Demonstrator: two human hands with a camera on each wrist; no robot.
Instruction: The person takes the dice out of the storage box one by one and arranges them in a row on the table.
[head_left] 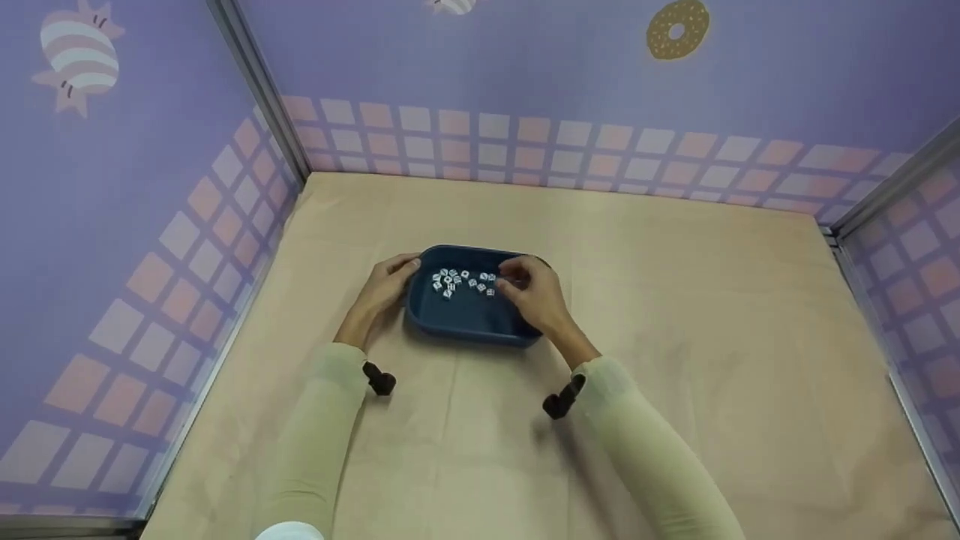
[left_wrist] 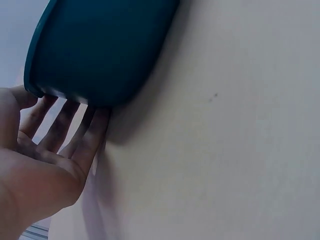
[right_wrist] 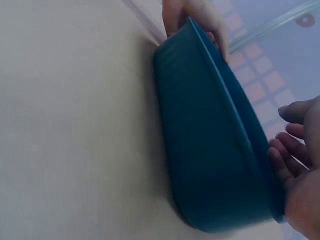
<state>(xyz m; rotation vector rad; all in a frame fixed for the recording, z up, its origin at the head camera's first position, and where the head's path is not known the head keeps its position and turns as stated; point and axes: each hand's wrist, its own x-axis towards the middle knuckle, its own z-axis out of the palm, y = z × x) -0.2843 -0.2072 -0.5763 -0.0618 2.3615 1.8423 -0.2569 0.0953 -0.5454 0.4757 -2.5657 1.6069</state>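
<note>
Thumb and fingers of the left hand (head_left: 384,286) grip the left end of a dark blue tray (head_left: 465,319), the thumb at the rim and the fingers spread along the outside of the wall, as the left wrist view shows. The right hand (head_left: 536,296) hangs over the tray's right end, fingers loosely bent, with a gap between the thumb and the fingertips in the right wrist view; it grips nothing visible. Whether its heel touches the rim I cannot tell.

Small white dice (head_left: 448,280) with dark pips lie inside the tray, toward its far side: a tight cluster left of the middle, and a looser scatter reaching to just beside the right thumb and fingertips.

Tray and dice stand around the middle of a pale, lightly creased cloth (head_left: 712,315). Pale sleeves cover both forearms, the left sleeve (head_left: 315,435) and the right sleeve (head_left: 656,450), each with a black fitting (head_left: 381,380) at the cuff. Part of a white round object (head_left: 289,532) shows at the bottom edge of the head view.

Purple walls (head_left: 525,45) surround the cloth, their lower parts checked pink and white, with a striped sweet (head_left: 79,52) on the left one and a doughnut (head_left: 660,36) on the far one.
</note>
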